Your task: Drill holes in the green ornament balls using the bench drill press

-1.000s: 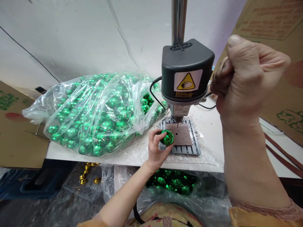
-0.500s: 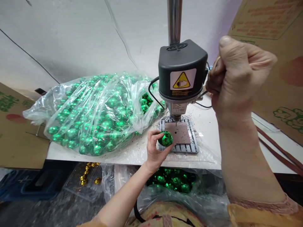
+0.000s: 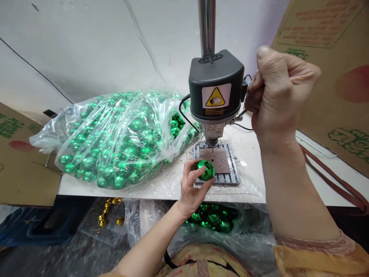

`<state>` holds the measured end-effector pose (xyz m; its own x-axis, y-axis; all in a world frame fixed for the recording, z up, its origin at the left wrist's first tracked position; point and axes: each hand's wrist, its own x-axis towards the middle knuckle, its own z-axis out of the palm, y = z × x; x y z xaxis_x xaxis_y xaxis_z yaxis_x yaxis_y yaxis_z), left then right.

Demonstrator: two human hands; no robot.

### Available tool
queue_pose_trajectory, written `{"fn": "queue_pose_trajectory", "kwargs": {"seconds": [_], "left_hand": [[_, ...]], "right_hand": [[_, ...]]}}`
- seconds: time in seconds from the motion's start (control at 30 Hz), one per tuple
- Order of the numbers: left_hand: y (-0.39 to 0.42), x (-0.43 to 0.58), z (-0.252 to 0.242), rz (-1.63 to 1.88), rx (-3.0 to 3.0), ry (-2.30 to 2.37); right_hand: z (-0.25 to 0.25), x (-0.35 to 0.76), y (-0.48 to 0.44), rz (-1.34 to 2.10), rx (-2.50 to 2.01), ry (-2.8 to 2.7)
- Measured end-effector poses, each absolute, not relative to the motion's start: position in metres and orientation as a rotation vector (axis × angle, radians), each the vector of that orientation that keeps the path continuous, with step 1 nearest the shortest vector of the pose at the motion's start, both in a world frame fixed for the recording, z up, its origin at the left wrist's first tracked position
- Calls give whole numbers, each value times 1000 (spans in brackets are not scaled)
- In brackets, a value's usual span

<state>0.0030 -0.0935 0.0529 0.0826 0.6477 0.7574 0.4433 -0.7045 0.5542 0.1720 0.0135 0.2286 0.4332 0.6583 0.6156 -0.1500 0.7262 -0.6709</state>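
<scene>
My left hand (image 3: pixel 192 184) pinches a shiny green faceted ball (image 3: pixel 208 170) between thumb and fingers. The ball is just in front of the drill bit (image 3: pixel 213 150), over the near edge of the drill press's slotted base (image 3: pixel 223 178). On that base lies a brownish square plate (image 3: pixel 220 159) with a small dark hole. Raised at the right of the black drill press head (image 3: pixel 216 84), my right hand (image 3: pixel 278 90) is closed in a fist around the press's feed handle, whose grip is hidden by the fingers; a metal rod runs towards it.
A clear bag of green balls (image 3: pixel 123 142) fills the table's left side. More green balls (image 3: pixel 213 217) lie in plastic below the table edge. Cardboard boxes (image 3: pixel 25 165) flank both sides. Gold balls (image 3: pixel 119 221) sit on a clear tray lower left. Dark shavings dot the table.
The green ball has turned in my left hand and shifted slightly right. My right hand stays closed beside the press head. The whole view has shifted a little.
</scene>
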Motion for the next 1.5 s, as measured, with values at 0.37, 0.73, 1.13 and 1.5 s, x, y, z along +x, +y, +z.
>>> {"fn": "queue_pose_trajectory", "kwargs": {"seconds": [0.37,0.73,1.13,1.5], "left_hand": [[-103,21,39,1714,2099,998],[-106,24,34,1776,2208,1078],[-118,28,35,1710,2040,1113],[-158,57,17,1553,1829,924]], "right_hand": [[229,171,14,538,-569,-997],[227,170,14,502,-570,-1026],[229,171,10,555,-567,-1016],[227,171,18,506,-501,-1012]]}}
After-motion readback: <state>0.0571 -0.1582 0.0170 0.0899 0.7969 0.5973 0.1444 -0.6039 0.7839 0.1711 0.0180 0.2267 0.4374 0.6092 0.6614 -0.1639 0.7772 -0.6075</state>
